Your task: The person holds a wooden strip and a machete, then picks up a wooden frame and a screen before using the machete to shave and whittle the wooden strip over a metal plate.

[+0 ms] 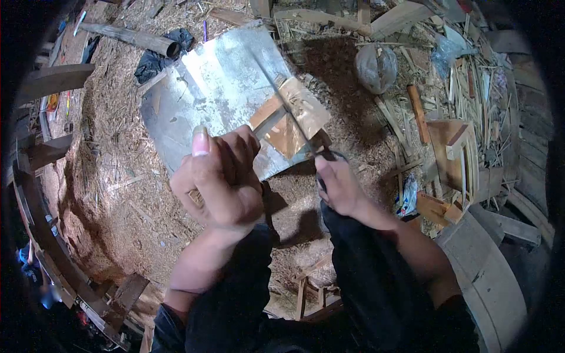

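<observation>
My left hand [220,176] is curled into a fist around a thin wooden strip [271,123], with the thumb raised. The strip's far end reaches under a long-bladed knife [292,119]. My right hand [338,183] grips this knife by its dark handle, and the narrow blade slants up and left across the strip. Below the blade lies a brown wooden block [315,109] with a shiny surface. It rests on the lower right part of a worn grey metal sheet [176,120].
Wood shavings surround the sheet. A round post [132,39] and black plastic [154,63] lie at upper left. To the right are a clear plastic bag [376,67], a wooden stick [418,115] and an open wooden box [450,159]. Curved timbers [44,217] edge the left side.
</observation>
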Tool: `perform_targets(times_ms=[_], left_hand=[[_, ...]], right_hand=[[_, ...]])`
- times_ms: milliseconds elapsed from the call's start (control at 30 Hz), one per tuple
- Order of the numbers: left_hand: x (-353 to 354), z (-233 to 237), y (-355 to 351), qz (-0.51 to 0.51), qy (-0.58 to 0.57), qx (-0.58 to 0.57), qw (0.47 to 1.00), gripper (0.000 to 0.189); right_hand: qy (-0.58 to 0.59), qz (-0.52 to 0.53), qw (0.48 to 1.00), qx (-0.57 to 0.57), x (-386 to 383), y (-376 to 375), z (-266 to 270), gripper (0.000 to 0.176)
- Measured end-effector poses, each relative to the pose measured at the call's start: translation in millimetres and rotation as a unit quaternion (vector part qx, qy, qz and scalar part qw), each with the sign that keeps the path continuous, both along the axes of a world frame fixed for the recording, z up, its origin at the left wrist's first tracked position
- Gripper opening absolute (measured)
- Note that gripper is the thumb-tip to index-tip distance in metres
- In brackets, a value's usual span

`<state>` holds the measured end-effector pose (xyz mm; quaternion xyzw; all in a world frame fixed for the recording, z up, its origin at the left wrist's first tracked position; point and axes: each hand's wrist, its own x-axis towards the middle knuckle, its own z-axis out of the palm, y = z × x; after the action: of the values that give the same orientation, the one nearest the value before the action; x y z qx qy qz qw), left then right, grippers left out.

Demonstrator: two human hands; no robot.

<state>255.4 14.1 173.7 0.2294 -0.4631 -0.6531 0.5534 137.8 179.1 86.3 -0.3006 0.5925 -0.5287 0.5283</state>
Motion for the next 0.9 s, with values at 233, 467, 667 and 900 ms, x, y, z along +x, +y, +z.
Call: perform_targets(times_ms=[233,467,667,900], left_hand=[[-1.3,4.7,1.3,0.007,-0.008,0.007,1.0,0.045],[-2.5,6.0,-0.7,0.015,-0.004,0.007,1.0,0.047],[-0.1,1.5,2.1,0.011,0.002,0.004,1.0,0.046],[-2.0,4.0,0.3,0.008,0.0,0.003,1.0,0.045]], right_hand=[[-0.05,-0.05,0.995,0.074,-2.5,-8.7,32.9,0.057],[0.038,0.037,0.984,0.171,2.2,2.3,-5.9,0.054],[-0.067,-0.052,0.996,0.035,2.0,7.1,14.7,0.064],[0.095,0.034,0.973,0.209,3.3,6.8,5.8,0.067]])
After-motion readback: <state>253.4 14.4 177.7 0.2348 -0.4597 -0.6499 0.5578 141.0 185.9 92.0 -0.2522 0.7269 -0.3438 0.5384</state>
